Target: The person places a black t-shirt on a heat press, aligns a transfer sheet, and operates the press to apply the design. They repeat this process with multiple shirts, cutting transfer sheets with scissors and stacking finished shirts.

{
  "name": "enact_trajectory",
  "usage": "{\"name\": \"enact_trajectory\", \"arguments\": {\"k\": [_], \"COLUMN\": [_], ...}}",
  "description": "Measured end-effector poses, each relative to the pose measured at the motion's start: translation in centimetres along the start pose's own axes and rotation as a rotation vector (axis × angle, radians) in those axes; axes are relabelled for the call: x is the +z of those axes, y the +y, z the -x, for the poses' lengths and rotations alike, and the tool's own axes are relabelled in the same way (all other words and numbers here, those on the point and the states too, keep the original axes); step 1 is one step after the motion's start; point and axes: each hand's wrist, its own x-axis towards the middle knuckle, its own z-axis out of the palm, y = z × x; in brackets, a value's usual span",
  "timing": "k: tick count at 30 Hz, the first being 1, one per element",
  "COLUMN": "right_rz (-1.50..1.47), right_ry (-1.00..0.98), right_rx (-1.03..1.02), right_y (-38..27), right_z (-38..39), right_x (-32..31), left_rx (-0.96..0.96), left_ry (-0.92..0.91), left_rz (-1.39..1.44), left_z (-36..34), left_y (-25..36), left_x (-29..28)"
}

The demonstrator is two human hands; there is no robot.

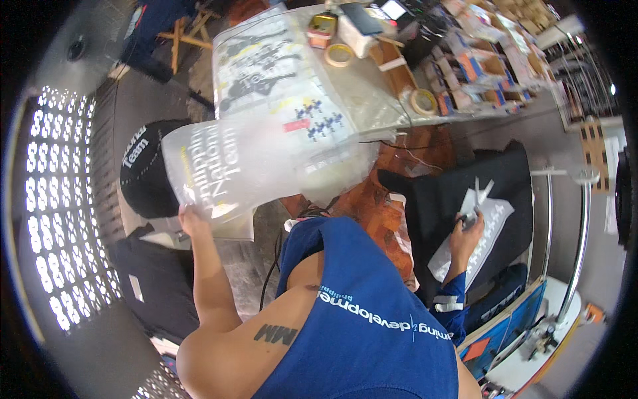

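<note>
My left hand [193, 221] is closed on the near left corner of a large translucent film sheet [266, 169] printed with white lettering. The sheet hangs out to the right, partly smeared by motion, and overlaps a black piece [143, 176] with white lettering at the left. At the right, my right hand [467, 234] grips a pair of scissors [477, 199] with the blades pointing away from me and apart. Under that hand lies a pale sheet [490, 223] with rows of small white shapes, on black fabric [458, 193].
A table [362, 90] ahead bears printed film sheets [259, 66], a tape roll [339, 56], another roll [423, 102] and a tin [322, 26]. Boxes [478, 63] fill the far right. A blue-framed press [505, 332] stands at the near right, a fan [80, 50] at the far left.
</note>
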Motion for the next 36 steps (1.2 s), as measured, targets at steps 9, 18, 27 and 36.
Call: {"name": "enact_trajectory", "arguments": {"k": [9, 18, 27, 36], "right_rz": [0.299, 0.196, 0.044, -0.97], "right_ry": [0.019, -0.18, -0.289, 0.028], "right_rx": [0.197, -0.066, -0.122, 0.655], "right_y": [1.1, 0.7, 0.3, -4.1], "right_z": [-0.7, -3.0, -1.3, 13.4], "right_x": [2.1, 0.7, -2.2, -3.3], "left_rx": [-0.05, -0.6, 0.543, 1.075], "left_ry": [0.308, 0.465, -2.336, -2.407], "left_rz": [-1.164, -1.109, -1.681, -0.624], "left_z": [-5.0, -3.6, 12.3, 43.5], "left_y": [-5.2, -15.9, -12.1, -9.7], "left_x": [-16.8, -15.6, 13.9, 35.1]}}
